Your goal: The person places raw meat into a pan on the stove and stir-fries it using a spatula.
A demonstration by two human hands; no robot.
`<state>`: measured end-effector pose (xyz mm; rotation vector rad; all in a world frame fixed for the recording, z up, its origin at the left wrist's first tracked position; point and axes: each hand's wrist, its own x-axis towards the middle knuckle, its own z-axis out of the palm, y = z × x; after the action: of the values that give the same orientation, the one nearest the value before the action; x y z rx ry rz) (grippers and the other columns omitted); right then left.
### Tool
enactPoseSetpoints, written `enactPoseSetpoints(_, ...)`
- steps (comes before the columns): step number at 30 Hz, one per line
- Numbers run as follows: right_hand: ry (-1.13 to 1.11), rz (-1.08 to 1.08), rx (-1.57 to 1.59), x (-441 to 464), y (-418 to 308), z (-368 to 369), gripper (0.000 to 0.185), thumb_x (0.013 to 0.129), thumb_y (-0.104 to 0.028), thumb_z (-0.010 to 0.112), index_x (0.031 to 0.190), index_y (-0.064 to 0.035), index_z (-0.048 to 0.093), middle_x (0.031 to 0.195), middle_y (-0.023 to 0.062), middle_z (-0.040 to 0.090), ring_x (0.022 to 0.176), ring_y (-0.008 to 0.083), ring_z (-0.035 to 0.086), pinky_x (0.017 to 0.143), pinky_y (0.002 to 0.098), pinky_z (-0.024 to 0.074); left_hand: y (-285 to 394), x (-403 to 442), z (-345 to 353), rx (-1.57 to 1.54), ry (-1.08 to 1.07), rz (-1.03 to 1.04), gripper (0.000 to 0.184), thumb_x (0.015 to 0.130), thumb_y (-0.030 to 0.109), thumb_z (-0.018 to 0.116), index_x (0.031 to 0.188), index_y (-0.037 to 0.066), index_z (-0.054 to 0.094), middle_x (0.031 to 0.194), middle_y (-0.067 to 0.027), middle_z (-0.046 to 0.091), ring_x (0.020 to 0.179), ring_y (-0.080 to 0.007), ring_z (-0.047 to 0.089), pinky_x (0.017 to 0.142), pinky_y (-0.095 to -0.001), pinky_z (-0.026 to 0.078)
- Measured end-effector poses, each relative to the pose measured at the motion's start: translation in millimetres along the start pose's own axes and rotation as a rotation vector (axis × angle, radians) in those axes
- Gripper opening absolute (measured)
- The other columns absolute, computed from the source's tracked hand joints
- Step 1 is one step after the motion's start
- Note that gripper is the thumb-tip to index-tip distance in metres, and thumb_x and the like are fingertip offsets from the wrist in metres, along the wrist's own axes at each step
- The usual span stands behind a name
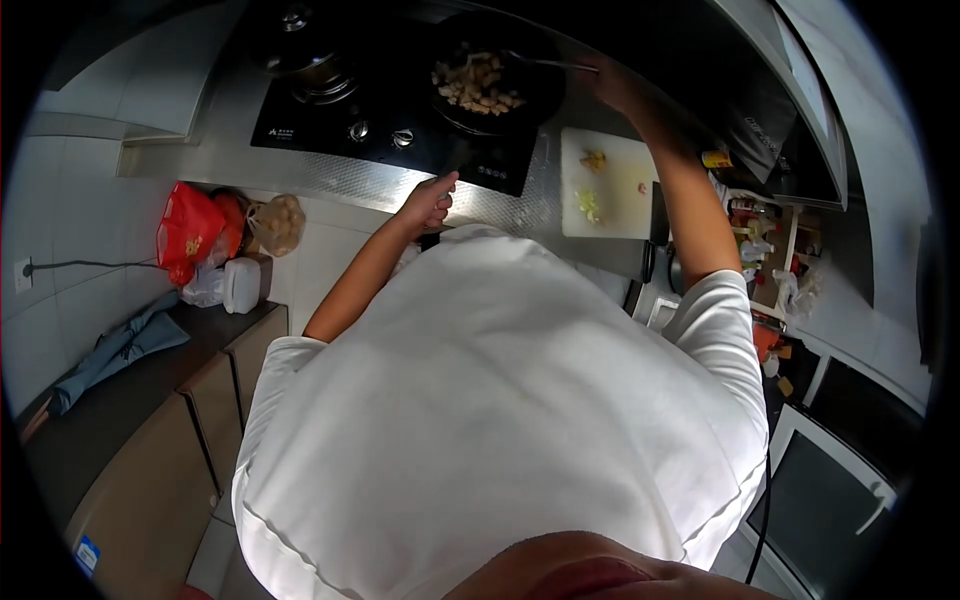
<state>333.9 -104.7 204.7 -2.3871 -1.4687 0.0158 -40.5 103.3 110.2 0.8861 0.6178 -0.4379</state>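
Observation:
A dark frying pan (545,105) sits on the black hob, with pale browned chunks of food (478,85) in it. My right hand (610,85), dim in shadow at the pan's right, is closed on the thin metal handle of a spatula (555,64). The spatula's head reaches the food and is hard to make out. Near the counter's front edge, my left hand (428,207) is wrapped round what looks like the pan's dark handle; a dark end shows below the fist. Most of that handle blends into the black hob.
Right of the hob (320,135) lies a white cutting board (625,205) with small yellow and green chopped bits. A lidded pot (305,65) stands at the left burner. Bags, including a red bag (185,230), and a folded umbrella (125,345) are at left; a shelf of bottles is at right.

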Motion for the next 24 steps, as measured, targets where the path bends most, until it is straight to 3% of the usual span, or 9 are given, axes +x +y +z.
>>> enactPoseSetpoints(4,0.063,-0.036,-0.48,18,-37,-37,0.02,0.095,-0.023,0.062,0.103,-0.007,0.069,0.089,0.0117,0.069,0.082,0.0253,0.067,0.072,0.0377,0.0537,-4,6,-2,-0.017,0.008,-0.011,0.035,0.096,0.048,0.06,0.094,0.015,0.048,0.059,0.0073,0.035,0.044,-0.0032,0.02,0.038,-0.0206,0.014)
enactPoseSetpoints(7,0.017,-0.03,-0.627,34,-71,-30,0.019,0.094,-0.021,0.061,0.104,-0.0078,0.069,0.093,0.0132,0.069,0.086,0.0281,0.067,0.074,0.0397,0.0542,-4,5,-3,-0.023,0.014,0.003,0.036,0.094,0.048,0.063,0.092,0.015,0.048,0.059,0.0087,0.032,0.045,-0.0028,0.022,0.039,-0.0208,0.014)
enactPoseSetpoints(11,0.024,-0.031,-0.517,43,-107,-6,0.019,0.092,-0.018,0.059,0.105,-0.0087,0.069,0.099,0.015,0.069,0.091,0.0317,0.068,0.077,0.0424,0.0549,-5,5,-3,-0.036,-0.001,0.003,0.036,0.094,0.047,0.063,0.092,0.015,0.048,0.059,0.0086,0.032,0.045,-0.0027,0.022,0.039,-0.0209,0.013)
enactPoseSetpoints(15,0.076,0.114,-0.251,57,-135,-19,0.016,0.087,-0.016,0.063,0.099,-0.0082,0.07,0.092,0.0137,0.07,0.089,0.0348,0.069,0.073,0.0422,0.0554,-7,4,-1,-0.052,0.014,0.028,0.036,0.094,0.047,0.063,0.092,0.015,0.048,0.059,0.0083,0.033,0.045,-0.0027,0.023,0.039,-0.021,0.013)
enactPoseSetpoints(24,0.084,0.084,-0.187,101,-146,-41,0.015,0.088,-0.019,0.066,0.099,-0.0092,0.07,0.086,0.0107,0.069,0.08,0.0273,0.066,0.067,0.0375,0.0531,-6,5,-2,-0.043,0.005,0.014,0.037,0.095,0.048,0.062,0.092,0.014,0.048,0.059,0.0085,0.031,0.045,-0.003,0.021,0.039,-0.0214,0.013)
